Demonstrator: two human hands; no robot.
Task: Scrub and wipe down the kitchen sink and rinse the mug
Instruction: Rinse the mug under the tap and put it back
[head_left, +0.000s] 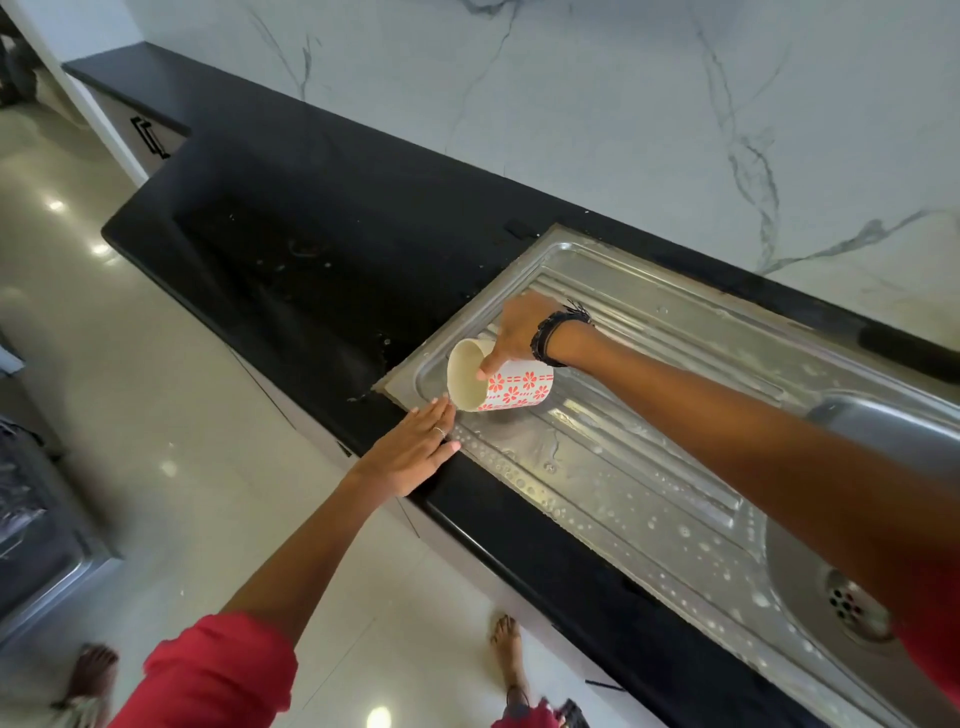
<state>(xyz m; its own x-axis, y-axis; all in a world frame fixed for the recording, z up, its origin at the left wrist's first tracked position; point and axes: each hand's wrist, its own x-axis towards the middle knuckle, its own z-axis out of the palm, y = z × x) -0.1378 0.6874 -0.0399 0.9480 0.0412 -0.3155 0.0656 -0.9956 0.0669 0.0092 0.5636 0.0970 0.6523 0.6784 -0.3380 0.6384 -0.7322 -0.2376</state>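
A white mug (498, 383) with red flower patterns is tipped on its side over the left end of the steel drainboard (623, 467), its mouth facing left. My right hand (514, 332) grips the mug from above, thumb on the rim; a black band circles that wrist. With straight fingers, my left hand (415, 452) lies flat on the front left corner of the drainboard, just below the mug. The drainboard is wet and dotted with soapy droplets. The sink bowl (810, 561) with its drain (852, 605) sits at the right, partly hidden by my right arm.
Black countertop (311, 234) stretches to the left with a few water splashes. A marble-patterned wall (623, 104) rises behind it. Glossy floor tiles (182, 415) and my bare feet lie below. A dark appliance (31, 519) stands at the left edge.
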